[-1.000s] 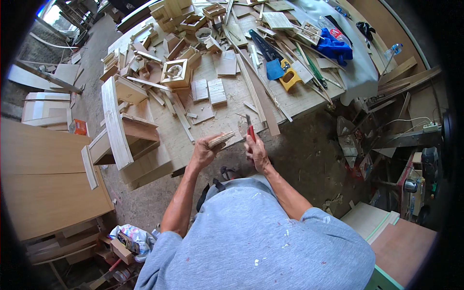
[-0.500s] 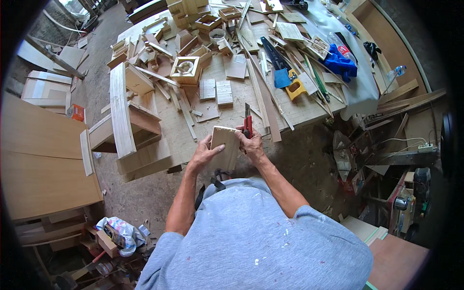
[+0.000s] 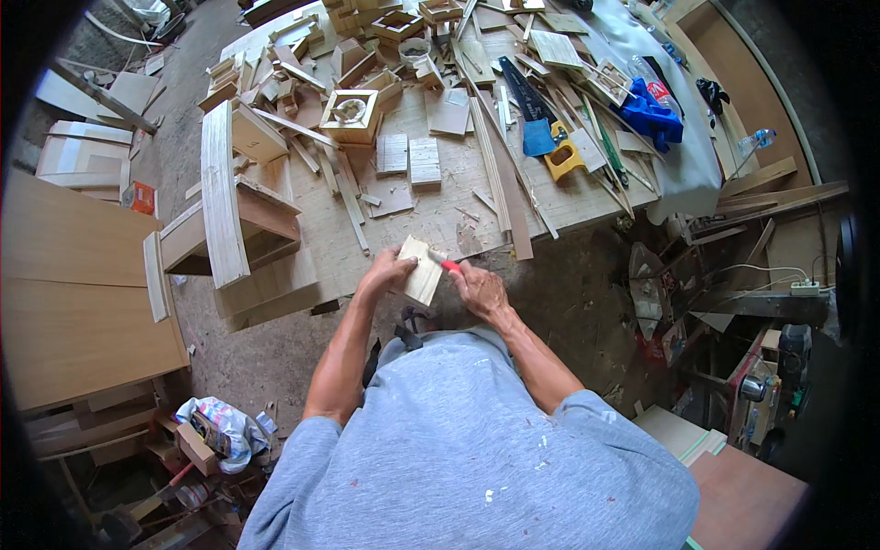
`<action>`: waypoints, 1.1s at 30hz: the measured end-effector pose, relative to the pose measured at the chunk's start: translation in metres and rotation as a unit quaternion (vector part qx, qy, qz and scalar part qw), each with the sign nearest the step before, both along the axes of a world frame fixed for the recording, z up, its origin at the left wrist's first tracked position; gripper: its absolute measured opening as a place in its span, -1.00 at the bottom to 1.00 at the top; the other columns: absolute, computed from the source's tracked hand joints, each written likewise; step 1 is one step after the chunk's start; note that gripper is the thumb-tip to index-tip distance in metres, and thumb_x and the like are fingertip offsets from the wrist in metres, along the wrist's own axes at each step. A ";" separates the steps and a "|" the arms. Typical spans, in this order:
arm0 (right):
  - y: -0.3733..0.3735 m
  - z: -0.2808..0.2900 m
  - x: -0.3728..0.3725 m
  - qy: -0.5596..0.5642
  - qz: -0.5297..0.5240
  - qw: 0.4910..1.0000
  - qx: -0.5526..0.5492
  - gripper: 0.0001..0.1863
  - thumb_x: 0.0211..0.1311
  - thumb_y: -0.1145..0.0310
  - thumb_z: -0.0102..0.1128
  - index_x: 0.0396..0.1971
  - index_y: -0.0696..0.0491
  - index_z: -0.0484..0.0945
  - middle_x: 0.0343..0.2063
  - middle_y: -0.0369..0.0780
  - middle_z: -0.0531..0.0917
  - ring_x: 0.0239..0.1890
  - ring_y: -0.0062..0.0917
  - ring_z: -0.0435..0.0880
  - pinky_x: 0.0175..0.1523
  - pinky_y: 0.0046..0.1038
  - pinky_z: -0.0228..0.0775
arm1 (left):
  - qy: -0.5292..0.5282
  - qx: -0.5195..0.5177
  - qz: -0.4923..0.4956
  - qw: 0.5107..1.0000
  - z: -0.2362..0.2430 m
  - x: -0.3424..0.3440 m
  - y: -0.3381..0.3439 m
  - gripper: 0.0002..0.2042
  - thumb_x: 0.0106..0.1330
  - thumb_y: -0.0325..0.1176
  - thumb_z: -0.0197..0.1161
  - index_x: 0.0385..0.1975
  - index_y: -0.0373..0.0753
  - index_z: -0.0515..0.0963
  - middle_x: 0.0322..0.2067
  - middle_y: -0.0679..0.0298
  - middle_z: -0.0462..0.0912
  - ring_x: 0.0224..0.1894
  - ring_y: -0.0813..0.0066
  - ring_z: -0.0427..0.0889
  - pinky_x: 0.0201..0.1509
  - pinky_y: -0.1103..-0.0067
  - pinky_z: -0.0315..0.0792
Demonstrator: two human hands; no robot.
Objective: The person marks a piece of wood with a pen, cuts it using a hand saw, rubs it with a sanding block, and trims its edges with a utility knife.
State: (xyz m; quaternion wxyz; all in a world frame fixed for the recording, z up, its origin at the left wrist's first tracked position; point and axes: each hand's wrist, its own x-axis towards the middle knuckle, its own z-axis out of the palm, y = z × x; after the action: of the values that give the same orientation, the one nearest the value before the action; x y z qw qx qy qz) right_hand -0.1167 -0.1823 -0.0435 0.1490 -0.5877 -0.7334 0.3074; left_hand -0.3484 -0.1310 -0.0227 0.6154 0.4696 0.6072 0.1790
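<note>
My left hand (image 3: pixel 391 270) grips a small pale wooden block (image 3: pixel 423 278) by its left side, just in front of the workbench edge. In my right hand (image 3: pixel 482 290) is a red utility knife (image 3: pixel 451 266), its handle mostly hidden by my fingers. The knife's blade end points left and meets the block's upper right edge. Beyond my hands, two small light wood blocks (image 3: pixel 424 161) lie on the workbench (image 3: pixel 431 215). A square wooden box with a round opening (image 3: pixel 350 111) stands just past them.
A handsaw with a yellow handle (image 3: pixel 562 162) and a blue cloth (image 3: pixel 653 117) lie at the right of the bench. Long wood strips (image 3: pixel 489 165) reach its front edge. A curved wooden piece (image 3: pixel 223 197) stands at the left corner. Wood scraps cover the far side.
The knife has swung from upright down to the block's edge, pointing left. My left hand has tilted the block, and its broad face now shows more brightly.
</note>
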 end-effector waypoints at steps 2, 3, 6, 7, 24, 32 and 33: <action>0.011 -0.012 0.003 -0.053 -0.057 0.997 -0.015 -0.61 0.39 0.00 -0.10 -0.24 0.06 0.46 -0.44 0.07 0.64 -0.34 0.04 0.63 -0.26 0.01 0.44 | -0.011 -0.036 -0.009 0.999 -0.015 -0.006 0.004 -0.57 0.25 -0.27 0.26 0.07 -0.35 0.50 -0.24 0.22 0.65 -0.28 0.47 0.59 -0.21 0.51 0.48; 0.013 -0.007 -0.001 -0.057 -0.044 0.997 -0.021 -0.61 0.38 0.00 -0.10 -0.22 0.06 0.46 -0.45 0.06 0.64 -0.33 0.05 0.64 -0.25 0.01 0.46 | -0.009 -0.035 -0.008 0.999 -0.021 -0.009 0.003 -0.57 0.25 -0.27 0.26 0.07 -0.35 0.50 -0.24 0.22 0.65 -0.28 0.47 0.59 -0.21 0.51 0.48; 0.001 0.010 -0.012 -0.002 -0.005 1.000 0.015 -0.59 0.38 -0.01 -0.09 -0.22 0.06 0.47 -0.44 0.06 0.66 -0.33 0.03 0.65 -0.25 0.03 0.46 | -0.018 -0.061 0.016 0.998 -0.030 -0.013 0.008 -0.58 0.26 -0.27 0.25 0.07 -0.37 0.50 -0.25 0.23 0.65 -0.28 0.46 0.59 -0.23 0.49 0.48; 0.001 0.015 -0.016 -0.027 -0.011 0.999 -0.034 -0.57 0.37 -0.03 -0.10 -0.19 0.07 0.49 -0.43 0.07 0.66 -0.33 0.05 0.65 -0.23 0.05 0.45 | -0.011 -0.066 0.013 0.998 -0.028 -0.014 0.010 -0.57 0.26 -0.27 0.26 0.07 -0.37 0.50 -0.25 0.23 0.65 -0.29 0.47 0.59 -0.22 0.49 0.48; 0.016 0.002 -0.005 -0.072 -0.057 0.991 -0.092 -0.50 0.39 -0.06 -0.18 -0.24 0.10 0.53 -0.40 0.17 0.63 -0.26 0.14 0.62 -0.14 0.05 0.46 | -0.016 -0.053 -0.006 0.998 -0.041 -0.017 0.010 -0.54 0.21 -0.20 0.30 0.05 -0.33 0.53 -0.31 0.13 0.67 -0.34 0.31 0.66 -0.37 0.34 0.56; 0.019 -0.005 0.007 0.216 -0.089 0.972 0.002 -0.56 0.44 0.04 -0.14 -0.30 0.15 0.50 -0.60 -0.07 0.58 -0.55 -0.23 0.61 -0.37 -0.21 0.38 | -0.058 0.096 -0.124 0.986 0.011 -0.013 0.027 -0.48 0.10 -0.33 0.33 0.09 -0.39 0.46 -0.16 0.20 0.64 -0.14 0.49 0.57 -0.05 0.53 0.48; 0.021 -0.003 0.012 0.232 -0.107 0.965 -0.052 -0.57 0.44 0.04 -0.13 -0.30 0.14 0.49 -0.62 -0.13 0.55 -0.58 -0.37 0.56 -0.42 -0.30 0.36 | -0.034 0.150 -0.159 0.975 0.009 -0.017 0.034 -0.50 0.11 -0.35 0.30 0.08 -0.38 0.46 -0.15 0.20 0.64 -0.14 0.51 0.56 -0.04 0.52 0.48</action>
State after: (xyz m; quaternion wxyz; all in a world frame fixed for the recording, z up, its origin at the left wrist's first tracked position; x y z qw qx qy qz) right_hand -0.1046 -0.1610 -0.0463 0.3162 -0.5824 -0.5945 0.4554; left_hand -0.3659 -0.0966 -0.0142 0.5788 0.6405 0.4699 0.1840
